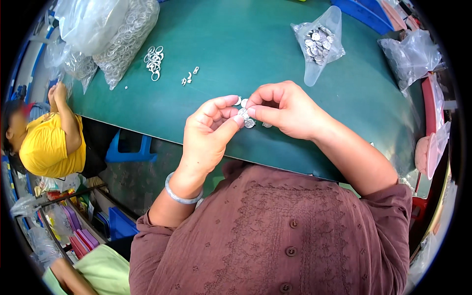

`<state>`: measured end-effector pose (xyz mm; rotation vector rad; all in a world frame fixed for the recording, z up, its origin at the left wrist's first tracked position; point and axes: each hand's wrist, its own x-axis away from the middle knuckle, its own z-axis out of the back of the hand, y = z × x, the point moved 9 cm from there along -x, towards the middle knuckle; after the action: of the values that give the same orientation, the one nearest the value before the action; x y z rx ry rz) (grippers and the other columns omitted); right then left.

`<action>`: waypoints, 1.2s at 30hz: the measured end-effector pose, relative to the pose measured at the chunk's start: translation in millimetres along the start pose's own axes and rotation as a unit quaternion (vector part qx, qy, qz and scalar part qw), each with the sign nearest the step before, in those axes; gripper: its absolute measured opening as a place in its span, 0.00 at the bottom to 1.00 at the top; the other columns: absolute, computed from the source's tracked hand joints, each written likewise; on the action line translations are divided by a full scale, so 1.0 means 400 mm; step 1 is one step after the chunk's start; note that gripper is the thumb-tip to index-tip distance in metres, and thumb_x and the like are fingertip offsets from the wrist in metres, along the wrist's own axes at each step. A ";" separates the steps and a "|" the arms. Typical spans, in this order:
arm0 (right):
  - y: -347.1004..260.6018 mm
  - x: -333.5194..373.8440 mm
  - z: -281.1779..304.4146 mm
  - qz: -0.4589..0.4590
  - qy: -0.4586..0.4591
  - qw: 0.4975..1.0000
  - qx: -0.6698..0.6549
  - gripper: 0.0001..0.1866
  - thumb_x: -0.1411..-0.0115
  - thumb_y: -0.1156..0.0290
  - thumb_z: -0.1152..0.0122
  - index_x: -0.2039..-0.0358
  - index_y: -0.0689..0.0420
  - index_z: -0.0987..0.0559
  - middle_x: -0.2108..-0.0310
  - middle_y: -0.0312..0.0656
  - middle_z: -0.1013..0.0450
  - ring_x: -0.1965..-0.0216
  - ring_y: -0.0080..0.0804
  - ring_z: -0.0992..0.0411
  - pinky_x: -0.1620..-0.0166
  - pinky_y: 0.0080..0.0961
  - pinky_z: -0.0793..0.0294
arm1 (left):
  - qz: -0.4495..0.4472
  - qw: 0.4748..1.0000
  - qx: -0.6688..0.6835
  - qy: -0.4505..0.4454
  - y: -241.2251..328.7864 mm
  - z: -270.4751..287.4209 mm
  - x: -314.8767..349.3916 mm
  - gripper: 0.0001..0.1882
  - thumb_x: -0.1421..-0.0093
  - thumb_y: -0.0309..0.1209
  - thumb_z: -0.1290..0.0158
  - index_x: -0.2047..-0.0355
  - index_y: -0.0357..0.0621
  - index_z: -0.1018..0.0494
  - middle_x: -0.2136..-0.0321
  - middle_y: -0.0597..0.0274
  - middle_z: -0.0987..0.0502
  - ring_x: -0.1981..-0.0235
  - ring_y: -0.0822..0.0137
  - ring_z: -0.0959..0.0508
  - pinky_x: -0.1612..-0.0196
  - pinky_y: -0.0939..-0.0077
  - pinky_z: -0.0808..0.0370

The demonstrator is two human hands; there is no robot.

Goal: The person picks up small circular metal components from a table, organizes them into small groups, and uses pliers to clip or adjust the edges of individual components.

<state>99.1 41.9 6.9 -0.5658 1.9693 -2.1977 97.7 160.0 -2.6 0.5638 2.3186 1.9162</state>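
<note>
Between the thumb and fingers of my left hand [205, 133] a small round silver charm [243, 113] is pinched above the green table. My right hand [290, 112] is closed in a pinch at the charm's right edge; what lies between its fingertips is hidden. Just under the hands, more round silver charms [250, 123] rest on the table, partly covered by my fingers. Left of them lie a few small silver clasps [187, 78]. Farther left is a loose pile of silver rings [154, 61].
A clear bag of silver rings [125, 44] stands at the far left. An open clear plastic pouch [314, 73] holds many round charms at the back right. Another clear bag [412, 56] and a blue tray [366, 14] are beyond. A person in yellow [51, 145] sits at the left.
</note>
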 end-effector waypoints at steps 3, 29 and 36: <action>0.015 0.011 0.025 -0.016 0.029 0.999 -0.009 0.09 0.49 0.71 0.46 0.73 0.65 0.24 0.79 0.36 0.29 0.76 0.17 0.35 0.72 0.18 0.34 | -0.025 0.998 -0.050 0.003 0.009 0.004 0.001 0.13 0.47 0.20 0.49 0.59 0.34 0.31 0.70 0.63 0.26 0.70 0.76 0.27 0.65 0.85 0.29; -0.041 0.094 0.089 0.159 0.085 0.881 0.438 0.06 0.53 0.74 0.44 0.73 0.60 0.26 0.75 0.44 0.34 0.69 0.44 0.33 0.66 0.35 0.33 | -0.294 0.774 -0.559 0.048 0.077 -0.016 0.004 0.13 0.56 0.24 0.44 0.66 0.41 0.27 0.69 0.60 0.29 0.65 0.60 0.31 0.61 0.70 0.36; -0.044 -0.005 0.024 0.208 0.091 0.874 0.429 0.07 0.55 0.72 0.40 0.73 0.57 0.24 0.73 0.42 0.33 0.68 0.41 0.33 0.65 0.33 0.32 | -0.276 0.790 -0.546 0.029 0.052 -0.018 -0.015 0.08 0.57 0.26 0.43 0.73 0.42 0.26 0.73 0.63 0.32 0.69 0.63 0.33 0.64 0.70 0.39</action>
<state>107.0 36.1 24.6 0.1840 0.8344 -2.5314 105.9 154.5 18.0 -0.2786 0.8254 2.4145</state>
